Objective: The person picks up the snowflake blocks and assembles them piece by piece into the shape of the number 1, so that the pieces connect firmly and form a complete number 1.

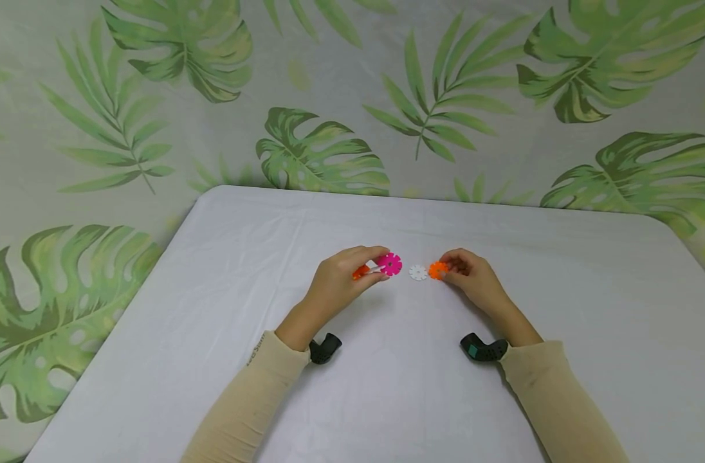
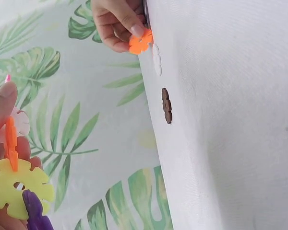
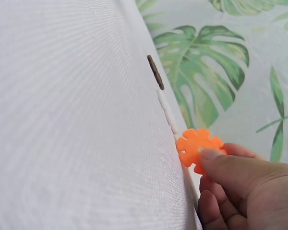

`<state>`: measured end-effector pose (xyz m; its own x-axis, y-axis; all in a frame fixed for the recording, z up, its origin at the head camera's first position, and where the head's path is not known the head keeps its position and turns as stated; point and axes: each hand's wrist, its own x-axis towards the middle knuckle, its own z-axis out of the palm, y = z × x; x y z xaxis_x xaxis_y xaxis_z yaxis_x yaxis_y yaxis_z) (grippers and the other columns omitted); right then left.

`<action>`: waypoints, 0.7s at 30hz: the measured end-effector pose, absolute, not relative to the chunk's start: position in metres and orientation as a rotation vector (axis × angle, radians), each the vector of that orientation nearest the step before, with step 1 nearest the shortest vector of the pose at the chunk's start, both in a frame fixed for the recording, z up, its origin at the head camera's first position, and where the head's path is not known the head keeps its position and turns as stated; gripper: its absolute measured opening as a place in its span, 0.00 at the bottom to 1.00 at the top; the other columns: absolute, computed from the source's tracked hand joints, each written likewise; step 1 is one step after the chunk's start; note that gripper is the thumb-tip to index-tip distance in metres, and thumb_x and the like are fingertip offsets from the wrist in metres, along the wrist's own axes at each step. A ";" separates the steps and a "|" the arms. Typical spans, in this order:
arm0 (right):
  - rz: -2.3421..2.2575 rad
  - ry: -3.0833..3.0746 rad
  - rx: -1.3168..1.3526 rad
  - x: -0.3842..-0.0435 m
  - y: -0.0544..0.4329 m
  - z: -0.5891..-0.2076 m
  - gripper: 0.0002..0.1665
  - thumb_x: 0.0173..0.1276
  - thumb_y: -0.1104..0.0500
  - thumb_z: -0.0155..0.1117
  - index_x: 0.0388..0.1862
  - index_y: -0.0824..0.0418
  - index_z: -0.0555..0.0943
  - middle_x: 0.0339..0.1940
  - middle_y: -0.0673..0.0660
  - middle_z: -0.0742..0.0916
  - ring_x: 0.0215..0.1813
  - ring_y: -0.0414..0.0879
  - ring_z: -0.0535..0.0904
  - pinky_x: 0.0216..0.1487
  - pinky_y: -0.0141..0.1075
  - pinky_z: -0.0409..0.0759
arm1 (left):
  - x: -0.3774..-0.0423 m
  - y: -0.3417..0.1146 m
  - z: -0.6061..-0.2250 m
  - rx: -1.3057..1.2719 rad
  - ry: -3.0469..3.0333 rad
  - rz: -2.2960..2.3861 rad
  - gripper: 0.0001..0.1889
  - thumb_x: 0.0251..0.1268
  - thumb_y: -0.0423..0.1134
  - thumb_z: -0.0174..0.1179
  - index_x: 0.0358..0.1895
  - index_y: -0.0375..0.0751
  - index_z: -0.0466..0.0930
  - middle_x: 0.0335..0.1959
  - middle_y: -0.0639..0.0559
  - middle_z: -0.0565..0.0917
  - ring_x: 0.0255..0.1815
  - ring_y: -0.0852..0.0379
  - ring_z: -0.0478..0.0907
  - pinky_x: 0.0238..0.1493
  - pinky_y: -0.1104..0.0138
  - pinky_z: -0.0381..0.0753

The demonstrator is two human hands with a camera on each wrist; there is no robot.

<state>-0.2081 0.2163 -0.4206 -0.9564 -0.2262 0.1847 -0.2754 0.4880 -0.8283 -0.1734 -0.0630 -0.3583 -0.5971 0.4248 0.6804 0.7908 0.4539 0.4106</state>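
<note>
The left hand [image 1: 336, 276] holds a cluster [image 1: 390, 264] of joined, notched discs between thumb and fingers, above the table [image 1: 387, 399]. In the head view its pink disc faces out toward the right hand, with white and orange parts close behind it. The left wrist view shows the palm side: a linked orange disc [image 2: 11, 143] stands edge-on in a slot of a yellow disc [image 2: 4, 179], and a purple disc [image 2: 36, 214] is slotted into the yellow one too.

The right hand [image 1: 475, 276] pinches a loose orange disc [image 3: 192, 143] by its edge, thumb on one face. That disc is tilted up at the far side of a loose white disc [image 1: 418, 272], which lies flat on the table between the hands; whether the two touch is hard to say. A brown disc [image 2: 167, 106] lies flat just beyond the white one, on the left hand's side. Beige sleeves [image 1: 248, 399] cover both forearms, and a leaf-print cloth [image 1: 329, 71] hangs behind the table.
</note>
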 end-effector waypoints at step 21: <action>1.928 -2.303 0.482 -0.198 0.205 -0.389 0.13 0.60 0.72 0.59 0.44 0.74 0.73 0.36 0.54 0.81 0.36 0.42 0.78 0.41 0.30 0.78 | -0.172 -0.062 -0.358 -1.031 -2.235 -1.011 0.21 0.45 0.37 0.70 0.46 0.39 0.80 0.40 0.53 0.82 0.38 0.63 0.77 0.39 0.79 0.72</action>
<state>-0.1980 0.2046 -0.3891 -0.9449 -0.1763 0.2758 -0.3026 0.1486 -0.9415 -0.1719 -0.0625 -0.3583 -0.6037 0.4383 0.6659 0.7895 0.4445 0.4232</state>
